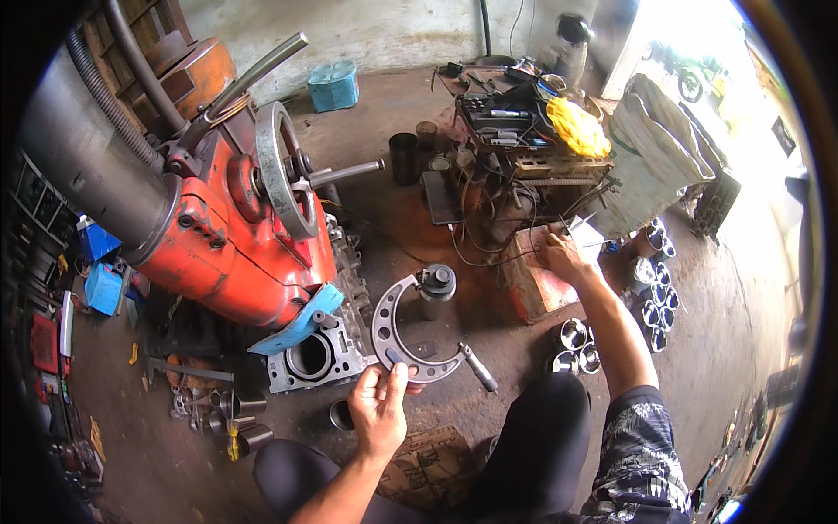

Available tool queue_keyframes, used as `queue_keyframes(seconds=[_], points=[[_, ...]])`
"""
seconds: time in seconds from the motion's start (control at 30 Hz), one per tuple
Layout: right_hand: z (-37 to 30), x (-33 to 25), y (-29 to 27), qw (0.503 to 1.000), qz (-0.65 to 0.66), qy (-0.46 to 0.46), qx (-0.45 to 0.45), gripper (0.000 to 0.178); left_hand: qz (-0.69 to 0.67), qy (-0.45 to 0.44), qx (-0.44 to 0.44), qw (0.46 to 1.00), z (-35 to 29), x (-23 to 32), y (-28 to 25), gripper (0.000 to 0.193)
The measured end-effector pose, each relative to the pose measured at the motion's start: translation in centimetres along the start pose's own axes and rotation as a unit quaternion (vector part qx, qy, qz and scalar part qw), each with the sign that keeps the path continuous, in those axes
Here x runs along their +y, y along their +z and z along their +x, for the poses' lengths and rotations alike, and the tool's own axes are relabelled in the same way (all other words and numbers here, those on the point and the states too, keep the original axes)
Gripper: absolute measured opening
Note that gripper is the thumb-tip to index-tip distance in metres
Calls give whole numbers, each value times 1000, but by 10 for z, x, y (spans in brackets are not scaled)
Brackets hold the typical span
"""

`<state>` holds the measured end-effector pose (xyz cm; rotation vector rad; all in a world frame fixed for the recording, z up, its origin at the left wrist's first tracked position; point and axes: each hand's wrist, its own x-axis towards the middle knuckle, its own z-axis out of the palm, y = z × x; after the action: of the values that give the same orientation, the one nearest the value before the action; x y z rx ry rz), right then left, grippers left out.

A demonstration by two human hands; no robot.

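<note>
My left hand (381, 409) is closed on the frame of a large outside micrometer (381, 325). Its C-shaped grey frame, pierced with round holes, is held up above the floor with the thimble at lower right. My right hand (563, 254) reaches out to a worn red-and-white box (543, 284), fingers bent over its top. Beside the fingertips lie a white sheet (588, 237) and a thin pointed piece; what the fingers hold is hidden. Just behind the micrometer stands a dark cylindrical part (436, 288).
At left a red boring machine (236, 244) with a handwheel (278, 170) stands over an engine block (314, 358). Metal cylinder sleeves (573, 334) stand on the right. A tool tray (506, 118) with a yellow cloth (577, 128) and a phone on a cable (443, 199) are farther back.
</note>
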<state>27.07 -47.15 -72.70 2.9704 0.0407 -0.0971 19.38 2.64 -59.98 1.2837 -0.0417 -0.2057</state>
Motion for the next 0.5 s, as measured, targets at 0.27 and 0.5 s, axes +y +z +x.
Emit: queue_keyframes(seconds=[0.27, 0.5], points=[[-102, -106, -144, 871, 352, 213, 270, 21, -76, -40, -15, 996, 5, -6, -1, 15], [-176, -284, -200, 483, 850, 210, -8, 36, -139, -41, -78, 986, -3, -25, 20, 20]])
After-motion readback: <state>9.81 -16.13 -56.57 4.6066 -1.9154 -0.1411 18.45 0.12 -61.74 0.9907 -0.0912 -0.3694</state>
